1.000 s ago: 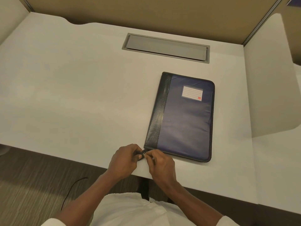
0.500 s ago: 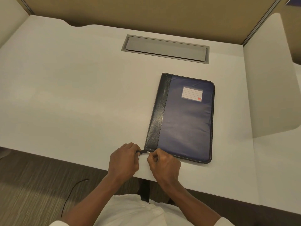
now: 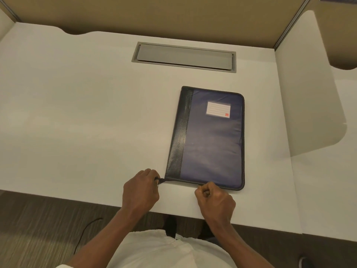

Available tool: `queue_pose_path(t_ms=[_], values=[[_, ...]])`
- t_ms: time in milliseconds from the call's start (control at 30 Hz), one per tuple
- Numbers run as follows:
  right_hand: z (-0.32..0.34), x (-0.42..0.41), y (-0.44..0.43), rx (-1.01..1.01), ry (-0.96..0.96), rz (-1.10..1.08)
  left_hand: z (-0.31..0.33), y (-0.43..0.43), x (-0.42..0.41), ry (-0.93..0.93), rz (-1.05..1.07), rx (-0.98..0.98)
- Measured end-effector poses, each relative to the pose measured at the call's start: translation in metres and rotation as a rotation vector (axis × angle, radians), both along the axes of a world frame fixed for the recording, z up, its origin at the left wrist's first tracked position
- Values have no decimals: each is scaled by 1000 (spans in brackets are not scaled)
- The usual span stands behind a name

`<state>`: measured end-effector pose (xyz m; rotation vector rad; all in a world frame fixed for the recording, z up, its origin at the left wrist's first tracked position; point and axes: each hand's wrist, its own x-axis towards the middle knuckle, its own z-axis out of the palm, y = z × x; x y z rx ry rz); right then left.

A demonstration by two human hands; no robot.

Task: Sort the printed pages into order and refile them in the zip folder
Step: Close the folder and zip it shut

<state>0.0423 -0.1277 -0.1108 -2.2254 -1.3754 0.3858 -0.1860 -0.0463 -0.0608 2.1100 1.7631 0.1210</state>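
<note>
A dark blue zip folder [image 3: 210,140] with a black spine strip and a white label lies flat on the white desk [image 3: 81,117], right of centre. My left hand [image 3: 141,190] pinches the black zip tail at the folder's near left corner. My right hand [image 3: 215,202] sits at the folder's near edge, fingers curled round the zip pull, which the fingers mostly hide. No printed pages are in view.
A grey cable hatch [image 3: 183,57] is set into the desk behind the folder. A white divider panel [image 3: 309,84] stands to the right, tan partition walls at the back. The desk's front edge runs just under my wrists.
My right hand has slid right along the folder's near edge, away from my left hand, which still holds the corner tail. The two hands were together at the corner before.
</note>
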Motion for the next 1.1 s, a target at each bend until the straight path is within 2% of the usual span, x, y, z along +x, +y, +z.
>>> queue_pose_path(t_ms=[133, 233, 300, 433, 500, 600, 733, 933, 1100], values=[[-1, 15, -9, 2, 8, -61, 6, 3, 3, 70, 17, -68], [1, 21, -14, 28, 2, -92, 16, 8, 12, 188, -12, -120], [1, 24, -17, 51, 3, -87, 24, 13, 21, 239, -25, -98], [-3, 25, -21, 91, -3, -73, 31, 24, 43, 89, -58, -5], [-5, 25, -22, 114, -2, -90, 30, 28, 58, 22, -36, -40], [-6, 21, -20, 139, 46, -105, 16, 31, 79, -22, -144, -114], [-2, 16, -19, 132, 74, -150, -8, 25, 97, 113, -333, -98], [0, 26, -26, 102, 44, -204, -19, 24, 92, 193, -365, 58], [-3, 59, -41, 80, 8, -287, -25, 27, 91, 189, -402, 47]])
